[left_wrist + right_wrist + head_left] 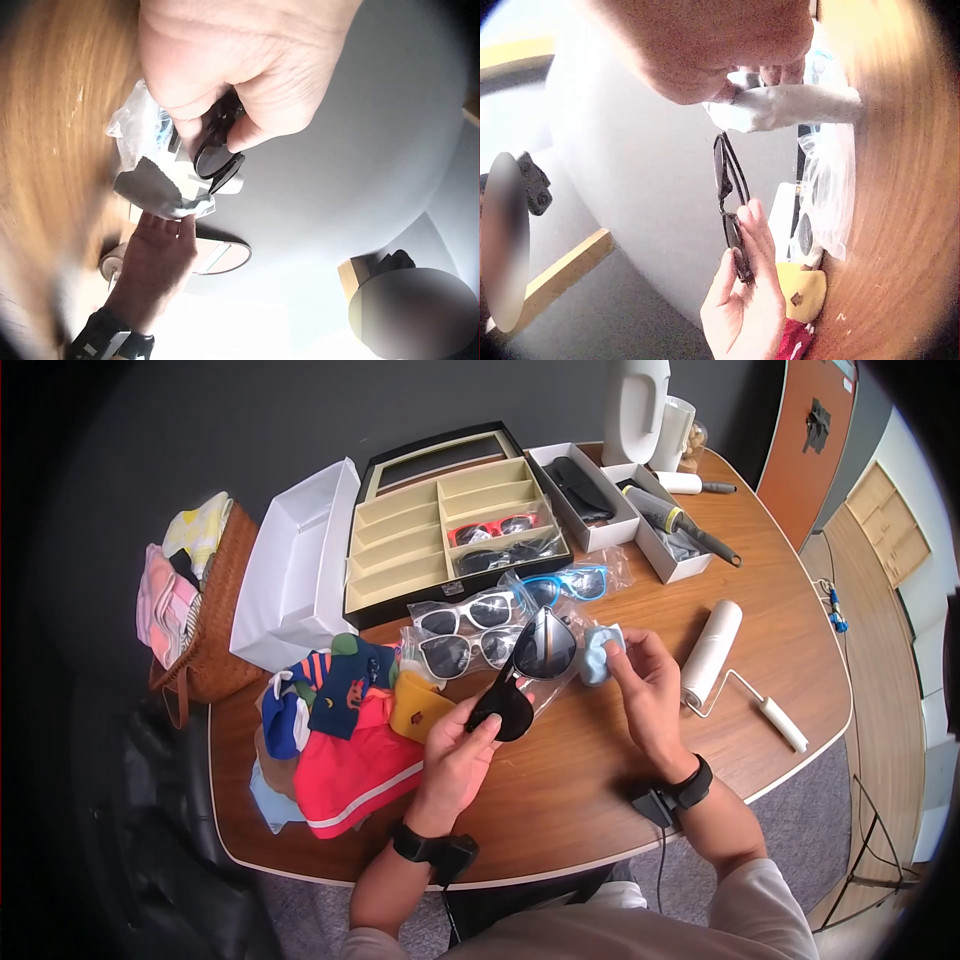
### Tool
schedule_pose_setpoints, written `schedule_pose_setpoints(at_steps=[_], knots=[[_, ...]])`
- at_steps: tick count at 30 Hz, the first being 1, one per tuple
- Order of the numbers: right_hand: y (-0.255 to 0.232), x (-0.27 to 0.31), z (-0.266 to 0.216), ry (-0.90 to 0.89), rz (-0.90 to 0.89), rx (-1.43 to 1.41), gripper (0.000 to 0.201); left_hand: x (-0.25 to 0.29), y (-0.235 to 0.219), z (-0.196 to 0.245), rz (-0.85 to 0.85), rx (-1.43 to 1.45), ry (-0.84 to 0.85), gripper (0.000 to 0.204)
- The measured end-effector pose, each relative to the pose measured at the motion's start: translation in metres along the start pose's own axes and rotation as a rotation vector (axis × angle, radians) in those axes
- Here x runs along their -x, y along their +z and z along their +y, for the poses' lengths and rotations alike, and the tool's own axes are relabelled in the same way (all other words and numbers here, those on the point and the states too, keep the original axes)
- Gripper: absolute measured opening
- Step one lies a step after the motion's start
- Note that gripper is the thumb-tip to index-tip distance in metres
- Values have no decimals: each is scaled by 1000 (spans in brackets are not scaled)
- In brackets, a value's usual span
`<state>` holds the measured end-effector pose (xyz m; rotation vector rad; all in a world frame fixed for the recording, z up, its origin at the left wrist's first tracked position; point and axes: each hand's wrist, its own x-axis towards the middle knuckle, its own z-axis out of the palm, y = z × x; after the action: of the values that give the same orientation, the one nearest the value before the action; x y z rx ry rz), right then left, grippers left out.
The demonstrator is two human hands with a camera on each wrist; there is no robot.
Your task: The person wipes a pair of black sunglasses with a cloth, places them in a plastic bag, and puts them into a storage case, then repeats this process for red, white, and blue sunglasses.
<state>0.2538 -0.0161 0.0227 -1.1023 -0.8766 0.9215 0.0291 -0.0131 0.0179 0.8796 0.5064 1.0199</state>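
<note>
My left hand [456,758] pinches a pair of black sunglasses [545,648] by one lens end, thumb on the near lens. The other lens points up and away, toward the glasses on the table. My right hand [652,698] pinches a small light blue-grey cloth [596,660] between thumb and fingers, just right of the sunglasses. Seen from the left wrist, the cloth [154,189] hangs beside the sunglasses [217,154]. In the right wrist view a gap shows between the cloth [776,106] and the frame [720,176].
Bagged white sunglasses [466,612] and blue sunglasses [565,586] lie before a compartment case [400,575] holding red sunglasses [492,530]. Folded clothes [350,770] lie left, by a white box [295,570] and a basket [212,630]. A lint roller [715,650] sits right.
</note>
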Motion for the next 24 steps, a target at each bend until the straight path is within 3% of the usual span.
schedule_pose_setpoints(at_steps=[3,10,17,20,24], knots=[[1,0,-4,-64,47,24,16,0,2,0,20,-25,0,40],[4,4,-11,95,-89,-13,17,1,-2,-6,-8,-58,-12,42],[0,3,-11,308,-234,119,31,2,-4,-8,-69,-173,18,41],[5,7,5,227,-282,248,38,3,-4,-11,-61,-297,37,34],[6,7,3,206,-201,261,42,3,-6,-13,-126,-350,15,33]])
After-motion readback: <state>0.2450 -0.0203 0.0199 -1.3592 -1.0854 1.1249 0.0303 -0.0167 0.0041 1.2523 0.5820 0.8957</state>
